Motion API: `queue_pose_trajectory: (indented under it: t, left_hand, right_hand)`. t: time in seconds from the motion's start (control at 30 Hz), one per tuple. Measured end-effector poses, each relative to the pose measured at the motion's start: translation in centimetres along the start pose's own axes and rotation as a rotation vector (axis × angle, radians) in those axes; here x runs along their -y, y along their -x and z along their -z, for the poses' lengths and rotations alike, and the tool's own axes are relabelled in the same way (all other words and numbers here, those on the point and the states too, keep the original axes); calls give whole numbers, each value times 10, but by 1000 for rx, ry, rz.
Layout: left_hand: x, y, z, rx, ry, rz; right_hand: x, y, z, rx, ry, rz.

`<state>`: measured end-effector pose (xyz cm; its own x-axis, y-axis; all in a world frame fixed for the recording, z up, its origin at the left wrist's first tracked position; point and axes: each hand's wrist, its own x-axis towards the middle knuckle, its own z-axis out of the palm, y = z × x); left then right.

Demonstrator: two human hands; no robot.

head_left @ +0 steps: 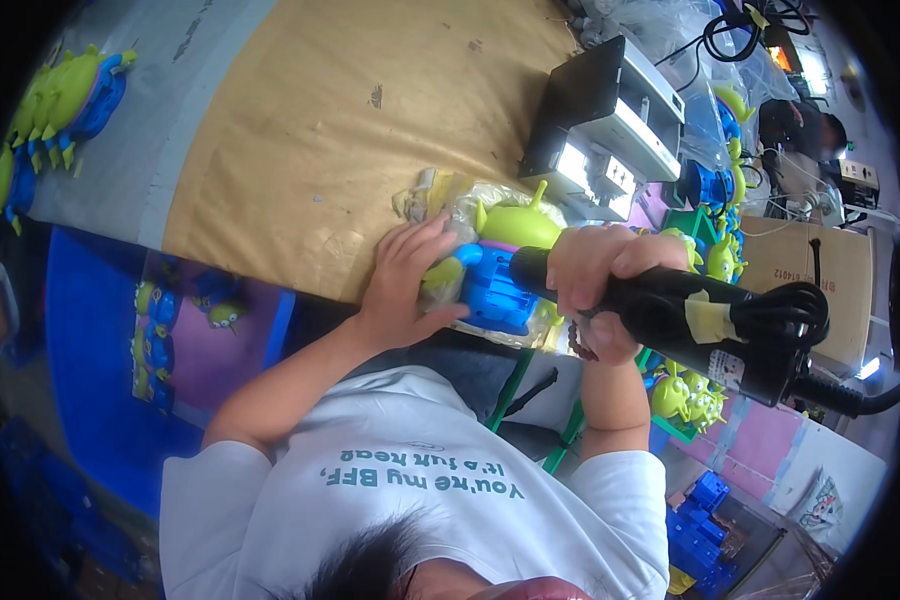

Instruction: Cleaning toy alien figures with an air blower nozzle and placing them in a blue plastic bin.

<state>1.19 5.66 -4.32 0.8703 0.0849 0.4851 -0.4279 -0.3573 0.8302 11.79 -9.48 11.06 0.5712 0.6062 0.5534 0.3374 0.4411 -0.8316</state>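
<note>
A toy figure (500, 290) with a light green head and blue body lies on a plastic-wrapped pad (435, 205) at the table's near edge, its blue back facing up. My left hand (405, 275) is open beside it. Its fingers spread over the pad and its thumb reaches the blue body, with the toy's green arm between them. My right hand (595, 275) is wrapped round a black electric screwdriver (670, 305), held almost level. The screwdriver's nose meets the right side of the toy's back; its tip is hidden. A coiled black cable (785, 325) is taped to the tool.
Brown paper (370, 120) covers the table. A white and black device (610, 130) stands beyond the toy. Similar figures (65, 100) line the far left, and others sit in a blue bin (100, 340) and a green crate (685, 425). A cardboard box (810, 270) is at right.
</note>
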Motion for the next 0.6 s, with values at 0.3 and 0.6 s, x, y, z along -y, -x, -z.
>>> queue_pose_trajectory:
  t: [0.3, 0.6]
  left_hand:
    - [1, 5, -4, 130, -154, -54]
    - [-1, 8, -7, 159, -222, -13]
  right_hand:
    - [9, -2, 4, -51, 33, -96]
    - [72, -21, 75, -509, 84, 45]
